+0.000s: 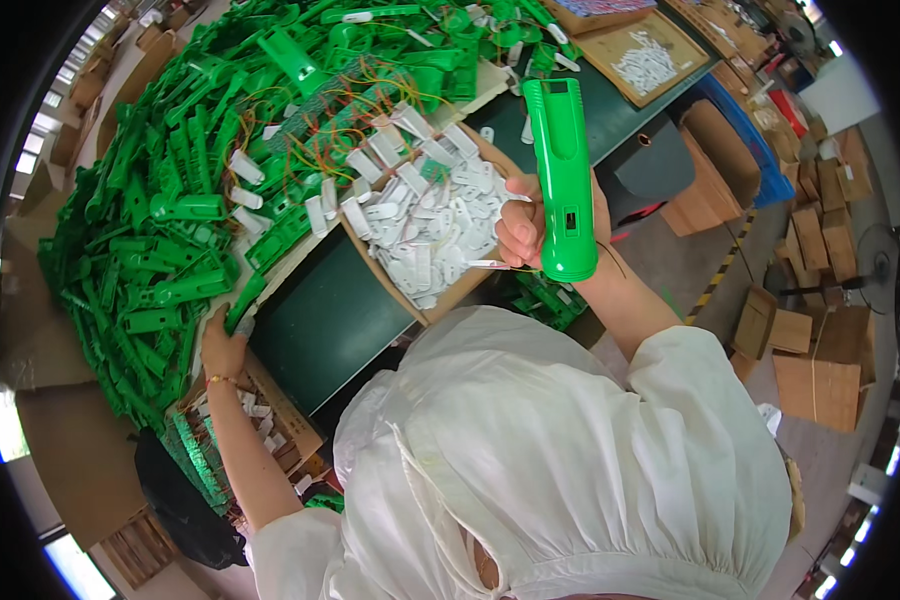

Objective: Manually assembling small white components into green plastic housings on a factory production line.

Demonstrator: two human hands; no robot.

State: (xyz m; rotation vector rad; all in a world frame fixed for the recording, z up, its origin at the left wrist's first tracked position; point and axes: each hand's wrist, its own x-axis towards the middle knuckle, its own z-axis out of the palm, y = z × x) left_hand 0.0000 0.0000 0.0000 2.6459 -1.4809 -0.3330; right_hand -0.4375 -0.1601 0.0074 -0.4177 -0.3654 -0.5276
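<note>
At the right fingers (519, 230), 1 green casing (562, 185) points lengthwise forward.

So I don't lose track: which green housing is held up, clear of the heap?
The long green housing in the right hand; most other green ones lie heaped to its left.

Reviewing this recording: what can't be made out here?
Head view: right hand's palm, hidden behind the green plastic housing.
Head view: whether the left hand grips the green piece; contact too small.
Head view: cardboard box's bottom, covered by white parts.
Head view: upper-right white pieces' details, too small.
</note>
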